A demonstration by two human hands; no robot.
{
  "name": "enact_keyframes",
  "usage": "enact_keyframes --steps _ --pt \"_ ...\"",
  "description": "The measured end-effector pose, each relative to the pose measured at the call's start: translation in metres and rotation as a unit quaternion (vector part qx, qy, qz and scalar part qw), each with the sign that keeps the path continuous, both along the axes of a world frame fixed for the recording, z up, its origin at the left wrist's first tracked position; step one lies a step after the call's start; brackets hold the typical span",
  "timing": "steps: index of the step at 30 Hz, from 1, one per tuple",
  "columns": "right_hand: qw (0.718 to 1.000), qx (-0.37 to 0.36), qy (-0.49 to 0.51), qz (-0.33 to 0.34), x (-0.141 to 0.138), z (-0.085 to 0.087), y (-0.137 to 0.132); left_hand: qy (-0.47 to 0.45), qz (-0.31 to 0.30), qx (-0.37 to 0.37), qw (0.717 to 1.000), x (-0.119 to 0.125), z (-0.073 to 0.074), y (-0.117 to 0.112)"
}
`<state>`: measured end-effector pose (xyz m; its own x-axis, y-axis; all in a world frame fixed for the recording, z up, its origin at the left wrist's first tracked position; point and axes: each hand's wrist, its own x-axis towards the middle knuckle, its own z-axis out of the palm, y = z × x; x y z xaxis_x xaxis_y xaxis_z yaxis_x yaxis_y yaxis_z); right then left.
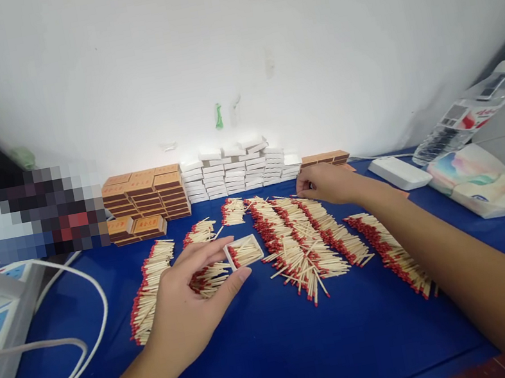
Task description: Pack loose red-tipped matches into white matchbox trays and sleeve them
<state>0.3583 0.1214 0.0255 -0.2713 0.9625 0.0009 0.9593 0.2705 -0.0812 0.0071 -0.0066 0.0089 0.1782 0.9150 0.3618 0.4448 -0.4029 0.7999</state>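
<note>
Matchbox tray (259,247), containing red-headed matches (246,252), is gripped between thumb and fingers of the left hand (179,312), near centre. Right hand (330,183) curls beside the far end of a match row (331,230); grasp cannot be determined. Step: apparently tray filling. Next move likely requires aligned heads.

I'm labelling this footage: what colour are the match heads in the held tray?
The match heads are red, best seen in the head view.

Your slim wooden matchsticks (302,235): cream, red-headed; your rectangular card tray (242,241): white; your oblong matchboxes (144,198): orange, brown-sided.
</note>
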Motion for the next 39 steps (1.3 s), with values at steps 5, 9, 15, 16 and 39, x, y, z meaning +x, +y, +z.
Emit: enact_keyframes --steps 5,9,15,16,39 --pt "1.0 -0.008 -0.005 -0.004 -0.001 0.002 -0.003 0.0 0.001 0.003 1.0 0.0 0.001 0.0" --pt "0.999 -0.033 0.002 -0.016 -0.005 0.012 -0.011 0.001 -0.001 -0.002 1.0 0.0 0.001 0.0" --pt "0.999 -0.029 0.004 -0.021 -0.006 0.014 -0.012 -0.004 -0.006 -0.008 1.0 -0.001 0.0 -0.001" --pt "0.999 -0.028 0.002 -0.02 -0.005 0.013 -0.011 -0.002 -0.006 -0.01 1.0 -0.001 0.001 -0.001" --pt "0.997 -0.018 -0.08 0.001 -0.001 0.0 -0.003 0.004 -0.005 0.004 1.0 0.002 0.002 0.0"
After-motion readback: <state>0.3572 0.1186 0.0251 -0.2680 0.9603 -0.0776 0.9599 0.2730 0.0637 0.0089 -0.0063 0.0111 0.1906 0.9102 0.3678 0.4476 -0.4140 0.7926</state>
